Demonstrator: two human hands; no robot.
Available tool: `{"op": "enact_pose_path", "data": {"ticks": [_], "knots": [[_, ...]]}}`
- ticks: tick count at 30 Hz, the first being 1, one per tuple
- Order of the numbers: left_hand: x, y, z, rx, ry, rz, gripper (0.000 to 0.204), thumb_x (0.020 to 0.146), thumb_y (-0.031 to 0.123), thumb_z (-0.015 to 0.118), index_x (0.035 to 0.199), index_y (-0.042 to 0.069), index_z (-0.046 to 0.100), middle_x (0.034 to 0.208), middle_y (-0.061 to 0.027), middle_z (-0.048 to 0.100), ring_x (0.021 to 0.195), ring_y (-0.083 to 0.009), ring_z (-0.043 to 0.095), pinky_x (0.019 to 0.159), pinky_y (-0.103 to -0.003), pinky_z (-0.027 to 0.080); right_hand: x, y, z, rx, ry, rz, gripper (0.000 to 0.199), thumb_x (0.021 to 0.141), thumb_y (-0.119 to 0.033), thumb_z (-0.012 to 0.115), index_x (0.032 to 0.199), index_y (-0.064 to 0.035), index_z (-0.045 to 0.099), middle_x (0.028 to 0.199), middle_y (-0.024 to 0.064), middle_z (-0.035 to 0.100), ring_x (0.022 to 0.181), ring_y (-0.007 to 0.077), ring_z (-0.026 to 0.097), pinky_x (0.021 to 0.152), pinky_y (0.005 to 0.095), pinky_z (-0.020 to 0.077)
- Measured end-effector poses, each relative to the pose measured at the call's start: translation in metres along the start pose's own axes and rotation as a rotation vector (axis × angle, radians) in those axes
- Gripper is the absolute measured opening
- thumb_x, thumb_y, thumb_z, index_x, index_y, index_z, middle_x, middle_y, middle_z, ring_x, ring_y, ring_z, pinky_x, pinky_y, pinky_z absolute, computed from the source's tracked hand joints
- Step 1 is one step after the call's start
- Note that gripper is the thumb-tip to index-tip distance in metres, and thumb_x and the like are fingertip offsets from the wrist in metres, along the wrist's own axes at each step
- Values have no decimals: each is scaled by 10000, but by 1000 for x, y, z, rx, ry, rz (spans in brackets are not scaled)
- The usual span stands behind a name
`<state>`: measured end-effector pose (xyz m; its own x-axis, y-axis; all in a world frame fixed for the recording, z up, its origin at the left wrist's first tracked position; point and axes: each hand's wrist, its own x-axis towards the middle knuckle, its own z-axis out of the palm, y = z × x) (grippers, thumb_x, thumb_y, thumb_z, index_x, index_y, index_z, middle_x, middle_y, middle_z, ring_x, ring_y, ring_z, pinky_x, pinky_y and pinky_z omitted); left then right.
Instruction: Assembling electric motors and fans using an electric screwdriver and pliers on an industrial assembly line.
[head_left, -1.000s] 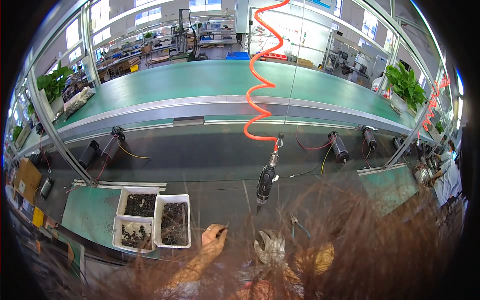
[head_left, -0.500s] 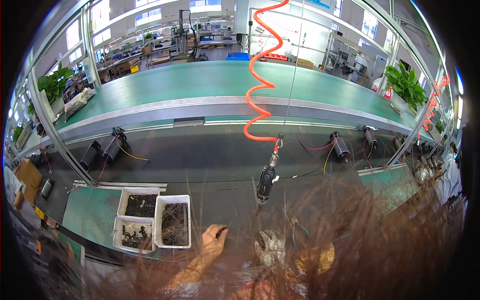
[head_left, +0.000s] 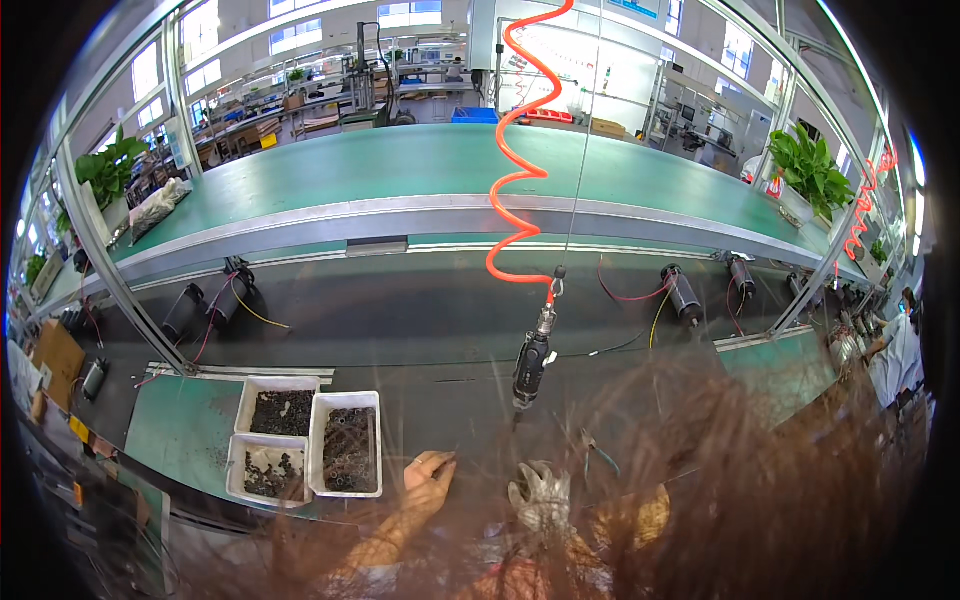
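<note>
My left hand point(head_left: 428, 482), bare with a ring on one finger, is held low in the middle, just right of the white bins. Its fingers are bent together toward the right, and whatever they may pinch is too small to make out. A pale work glove covers my right hand point(head_left: 543, 496), whose fingers are apart with nothing visible in them. Above and between the hands hangs a black pneumatic screwdriver point(head_left: 532, 368) on a coiled orange air hose point(head_left: 520, 175); neither hand touches it. Pliers point(head_left: 598, 452) lie to the right of the glove. Hair blurs the lower area.
Three white bins point(head_left: 377, 440) of small dark parts stand at left on the green mat point(head_left: 180, 435). Cylindrical motors with wires, one at right point(head_left: 682, 295), lie along the dark belt point(head_left: 400, 310). Beyond runs a raised green shelf point(head_left: 350, 165). Another person point(head_left: 897, 350) is at far right.
My left hand has turned slightly, and the dark bit seen at its fingertips is no longer visible. The fingers of my gloved right hand have spread a little. The screwdriver hangs almost unmoved.
</note>
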<state>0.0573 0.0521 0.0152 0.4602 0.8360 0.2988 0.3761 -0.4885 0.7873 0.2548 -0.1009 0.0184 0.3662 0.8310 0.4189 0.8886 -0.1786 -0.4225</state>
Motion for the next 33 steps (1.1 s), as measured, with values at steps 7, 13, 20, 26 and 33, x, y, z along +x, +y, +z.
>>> {"op": "enact_pose_path", "data": {"ticks": [7, 13, 20, 26, 33], "knots": [[6, 34, -12, -156, -15, -21, 184, 930, 125, 738, 1073, 10, 744, 1025, -162, 728, 870, -283, 725, 767, -356, 586, 2, -3, -19, -23, -12, 16, 397, 832, -314, 737, 1147, -72, 714, 1222, 92, 671, 1205, 332, 580, 1046, 538, 413], [-1, -4, 7, -50, -3, -41, 232, 914, 172, 765, 1065, -2, 740, 1033, -162, 734, 894, -271, 733, 797, -361, 590, 5, -7, -21, 3, -31, 44, 406, 835, -313, 736, 1162, -73, 719, 1222, 99, 673, 1202, 332, 583, 1050, 526, 414], [6, 32, -15, -151, 106, -6, 179, 895, 125, 765, 1013, -8, 761, 992, -158, 753, 901, -265, 740, 807, -343, 589, 1, -4, -16, -2, -18, 36, 411, 834, -316, 737, 1157, -61, 720, 1218, 125, 674, 1180, 348, 595, 1049, 523, 417], [14, 80, -54, -566, 224, -106, 166, 907, 6, 746, 1069, -22, 723, 1000, -124, 749, 877, -196, 726, 809, -304, 589, 7, -5, -14, -24, -54, 23, 433, 845, -336, 733, 1200, -89, 705, 1205, 129, 667, 1184, 354, 587, 1052, 526, 416], [12, 118, -94, -1208, 75, 19, 177, 940, -44, 704, 1103, -19, 641, 1042, -216, 718, 907, -280, 737, 798, -399, 626, -3, 17, 30, 3, 56, -62, 433, 846, -310, 738, 1215, -91, 683, 1205, 141, 657, 1183, 373, 583, 1045, 542, 427]]}}
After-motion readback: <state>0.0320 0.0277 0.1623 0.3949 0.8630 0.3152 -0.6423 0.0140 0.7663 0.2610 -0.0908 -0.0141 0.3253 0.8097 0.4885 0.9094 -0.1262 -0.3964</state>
